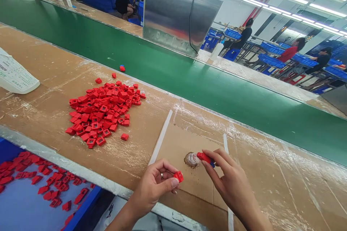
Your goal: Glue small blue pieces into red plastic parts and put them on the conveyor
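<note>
My left hand [153, 184] pinches a small red plastic piece [178, 176] with a square opening, between thumb and fingers. In my right hand [231, 178] is a red-and-blue plastic piece [204, 157], its blue part mostly hidden by my fingers. The red end of that piece is at a whitish, glue-like blob [192, 159] with a brown crust; whether they touch I cannot tell. Under the blob lies a cardboard sheet [176, 140] between two white strips. A large pile of red plastic pieces [105, 110] lies on the bench, left of my hands.
A green conveyor belt [162, 81] runs behind the bench, with a red-and-blue piece [122, 68] at its near edge. At lower left a blue bin [89, 205] holds more red pieces. A white bottle [17, 75] lies at left. A metal panel [176, 14] stands beyond; people sit farther back.
</note>
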`<state>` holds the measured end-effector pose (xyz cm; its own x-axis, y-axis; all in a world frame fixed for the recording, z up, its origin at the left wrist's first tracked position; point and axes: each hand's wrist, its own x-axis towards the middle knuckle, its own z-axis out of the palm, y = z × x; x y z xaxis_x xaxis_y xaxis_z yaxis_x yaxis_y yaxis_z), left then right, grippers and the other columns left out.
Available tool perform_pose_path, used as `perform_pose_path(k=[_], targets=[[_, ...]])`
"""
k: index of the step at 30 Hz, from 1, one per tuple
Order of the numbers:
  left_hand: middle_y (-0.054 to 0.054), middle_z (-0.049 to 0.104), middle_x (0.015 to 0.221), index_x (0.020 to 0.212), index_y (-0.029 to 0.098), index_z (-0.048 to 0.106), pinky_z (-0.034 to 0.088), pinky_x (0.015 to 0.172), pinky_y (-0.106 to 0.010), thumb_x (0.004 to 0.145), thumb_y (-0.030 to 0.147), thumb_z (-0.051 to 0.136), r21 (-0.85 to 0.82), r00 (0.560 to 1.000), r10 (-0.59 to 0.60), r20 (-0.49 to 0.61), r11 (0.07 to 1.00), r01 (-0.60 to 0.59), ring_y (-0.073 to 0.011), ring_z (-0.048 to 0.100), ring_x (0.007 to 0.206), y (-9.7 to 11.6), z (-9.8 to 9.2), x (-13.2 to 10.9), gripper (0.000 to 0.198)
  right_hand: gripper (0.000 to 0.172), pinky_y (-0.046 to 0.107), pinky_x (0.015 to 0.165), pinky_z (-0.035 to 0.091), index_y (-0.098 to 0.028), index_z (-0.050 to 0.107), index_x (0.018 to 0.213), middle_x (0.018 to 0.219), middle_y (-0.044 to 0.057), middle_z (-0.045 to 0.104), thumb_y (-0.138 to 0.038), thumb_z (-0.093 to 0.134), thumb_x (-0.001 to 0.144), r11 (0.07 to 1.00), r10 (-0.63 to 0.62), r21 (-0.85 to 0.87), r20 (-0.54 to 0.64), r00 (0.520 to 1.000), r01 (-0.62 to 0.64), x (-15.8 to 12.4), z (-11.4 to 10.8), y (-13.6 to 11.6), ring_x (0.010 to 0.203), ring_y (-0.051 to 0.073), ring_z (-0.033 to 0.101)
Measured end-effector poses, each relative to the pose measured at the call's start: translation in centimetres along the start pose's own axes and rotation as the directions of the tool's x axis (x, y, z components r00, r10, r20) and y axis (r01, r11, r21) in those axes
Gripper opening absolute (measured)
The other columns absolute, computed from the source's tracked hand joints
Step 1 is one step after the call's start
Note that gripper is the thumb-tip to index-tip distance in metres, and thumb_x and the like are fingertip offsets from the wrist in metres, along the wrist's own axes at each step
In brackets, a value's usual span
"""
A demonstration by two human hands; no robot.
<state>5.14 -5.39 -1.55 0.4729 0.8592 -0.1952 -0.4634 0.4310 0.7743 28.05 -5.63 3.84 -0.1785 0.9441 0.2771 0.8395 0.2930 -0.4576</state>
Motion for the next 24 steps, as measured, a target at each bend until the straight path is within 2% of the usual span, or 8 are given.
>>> perform_pose_path(k=[4,7,10,13,17,20,24], targets=[[-0.003,0.07,0.081,0.092,0.015,0.068,0.05,0.062,-0.021,0.077,0.027,0.082,0.009,1.0,-0.019,0.006,1.0,0.019,-0.0122,0.065,0.07,0.0,0.0,0.0,0.023,0.026,0.03,0.069,0.049,-0.021,0.062,0.114,0.098,0.007,0.062,-0.038,0.046,0.105,1.0,0.009,0.024,0.009,1.0,-0.01,0.4,-0.5,0.0,0.079,0.021,0.062],[-0.003,0.071,0.081,0.091,0.016,0.069,0.05,0.062,-0.021,0.074,0.026,0.084,-0.006,0.999,-0.046,0.001,0.999,0.046,-0.0123,0.066,0.07,0.0,0.1,0.0,0.025,0.023,0.031,0.07,0.049,-0.021,0.062,0.114,0.1,0.007,0.062,-0.037,0.049,0.103,0.998,0.024,0.065,-0.034,0.999,-0.022,0.5,-1.0,-0.4,0.081,0.021,0.06],[-0.004,0.073,0.081,0.098,0.017,0.072,0.051,0.065,-0.022,0.069,0.026,0.087,-0.014,0.998,-0.054,-0.03,0.998,0.053,-0.0131,0.066,0.071,0.1,0.2,0.0,0.034,0.019,0.03,0.068,0.05,-0.023,0.062,0.113,0.1,0.006,0.064,-0.034,0.052,0.102,0.986,0.058,0.162,-0.073,0.996,-0.046,-0.2,-1.0,-1.4,0.078,0.02,0.06],[-0.005,0.074,0.084,0.104,0.017,0.075,0.052,0.072,-0.026,0.069,0.028,0.087,0.017,0.997,-0.044,-0.067,0.999,0.046,-0.0145,0.066,0.073,0.1,0.2,-0.1,0.039,0.018,0.029,0.071,0.053,-0.025,0.062,0.115,0.1,0.005,0.067,-0.032,0.055,0.1,0.954,0.109,0.288,-0.068,0.992,-0.085,-1.8,-0.1,-2.5,0.082,0.021,0.064],[-0.004,0.074,0.08,0.101,0.018,0.077,0.052,0.072,-0.026,0.069,0.03,0.087,0.049,0.994,-0.041,-0.103,0.998,0.046,-0.0143,0.065,0.071,0.4,0.4,-0.1,0.036,0.024,0.03,0.077,0.057,-0.022,0.061,0.121,0.103,0.008,0.07,-0.032,0.056,0.1,0.886,0.231,0.418,-0.023,0.973,-0.201,-3.8,2.1,-3.6,0.091,0.024,0.067],[-0.004,0.075,0.082,0.102,0.019,0.078,0.052,0.074,-0.026,0.069,0.03,0.087,0.064,0.995,-0.039,-0.091,0.997,0.044,-0.015,0.065,0.074,0.7,0.5,-0.1,0.036,0.026,0.031,0.077,0.058,-0.021,0.063,0.121,0.102,0.008,0.071,-0.034,0.057,0.099,0.829,0.29,0.503,-0.015,0.957,-0.244,-4.2,3.6,-3.9,0.089,0.024,0.068],[-0.004,0.074,0.08,0.102,0.019,0.078,0.05,0.073,-0.025,0.071,0.029,0.085,0.093,0.996,-0.024,-0.084,0.995,0.032,-0.0146,0.064,0.072,0.8,0.5,-0.1,0.034,0.027,0.03,0.077,0.059,-0.021,0.064,0.119,0.1,0.008,0.071,-0.036,0.059,0.098,0.775,0.319,0.576,0.0,0.948,-0.261,-4.1,4.4,-4.3,0.086,0.023,0.068]])
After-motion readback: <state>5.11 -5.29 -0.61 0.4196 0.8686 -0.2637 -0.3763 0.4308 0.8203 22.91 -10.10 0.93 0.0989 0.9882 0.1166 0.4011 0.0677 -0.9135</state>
